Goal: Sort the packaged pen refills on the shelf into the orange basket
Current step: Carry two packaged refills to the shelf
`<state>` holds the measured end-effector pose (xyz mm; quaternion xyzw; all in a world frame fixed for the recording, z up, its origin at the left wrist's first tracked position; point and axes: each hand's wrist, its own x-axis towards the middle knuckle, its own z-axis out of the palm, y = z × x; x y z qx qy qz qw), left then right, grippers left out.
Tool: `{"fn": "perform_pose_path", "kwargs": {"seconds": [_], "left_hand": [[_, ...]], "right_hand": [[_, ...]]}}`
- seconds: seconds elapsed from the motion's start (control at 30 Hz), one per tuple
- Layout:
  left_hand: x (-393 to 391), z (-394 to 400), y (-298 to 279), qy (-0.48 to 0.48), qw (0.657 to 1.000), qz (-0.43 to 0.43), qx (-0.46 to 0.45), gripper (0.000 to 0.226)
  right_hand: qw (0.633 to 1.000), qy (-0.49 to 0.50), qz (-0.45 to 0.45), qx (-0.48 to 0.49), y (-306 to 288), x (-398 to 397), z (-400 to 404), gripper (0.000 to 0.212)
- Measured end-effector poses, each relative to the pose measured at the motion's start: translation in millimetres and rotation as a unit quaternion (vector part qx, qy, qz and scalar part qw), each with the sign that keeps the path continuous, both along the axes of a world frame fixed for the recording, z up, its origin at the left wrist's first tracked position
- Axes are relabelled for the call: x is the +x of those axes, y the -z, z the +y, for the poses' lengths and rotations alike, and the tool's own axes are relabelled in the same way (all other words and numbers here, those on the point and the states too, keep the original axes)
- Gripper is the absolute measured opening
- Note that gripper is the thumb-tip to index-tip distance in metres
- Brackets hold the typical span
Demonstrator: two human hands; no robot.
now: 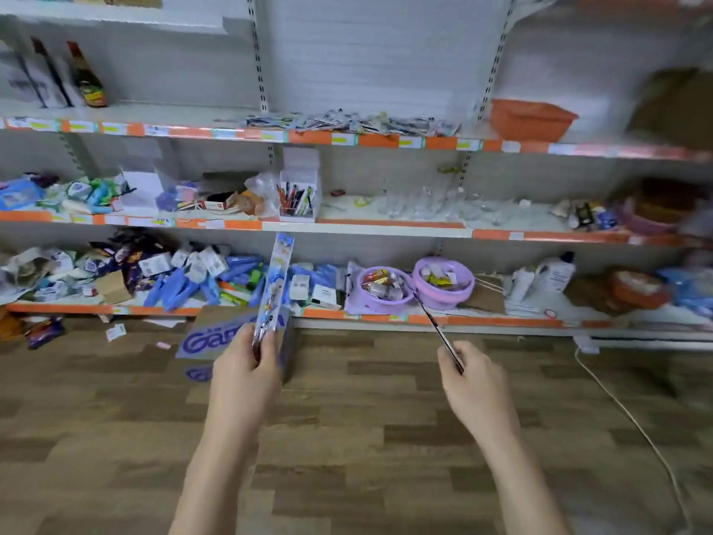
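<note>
Left hand (247, 364) is curled round the bottom end of a long packet of refills (274, 287), holding it upright in front of the shelves, its top reaching up to the edge of the middle shelf. Right hand (468, 370) pinches a second packet (438, 329), seen edge-on as a thin dark strip that slants up and to the left toward two purple bowls (414, 285) on the bottom shelf. More packets lie in a loose heap (355, 120) on the upper shelf (386, 140), and the orange basket (530, 119) sits on that same shelf, just to the right of the heap. Behind the left hand a cardboard box (227, 334) with blue lettering stands on the wood-patterned floor (366, 438).
</note>
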<state>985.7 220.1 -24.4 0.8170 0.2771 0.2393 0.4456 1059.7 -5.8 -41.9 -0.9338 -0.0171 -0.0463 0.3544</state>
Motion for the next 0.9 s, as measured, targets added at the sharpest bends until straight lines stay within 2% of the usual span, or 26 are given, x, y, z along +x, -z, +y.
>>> {"fn": "perform_pose_path", "kwargs": {"seconds": [0.3,0.43,0.67,0.9], "left_hand": [[178.7,-35.0,-12.4,0.028,0.999,-0.016,-0.007,0.027],[240.3,-48.0,-20.8,0.030,0.999,-0.031,0.021,0.027],[328.5,-19.9,-11.7,-0.011,1.000,-0.003,0.024,0.030],[452.6,17.5,-16.5,0.031,0.999,-0.014,0.033,0.033]], "right_hand": [[0.999,-0.020,-0.012,0.026,-8.7,183.6,-26.3,0.016],[0.998,-0.054,-0.022,0.039,-17.2,255.0,-21.0,0.024],[0.997,-0.068,0.010,0.024,-5.4,360.0,-0.5,0.035],[0.997,-0.074,-0.004,-0.004,-11.8,473.7,32.6,0.032]]}}
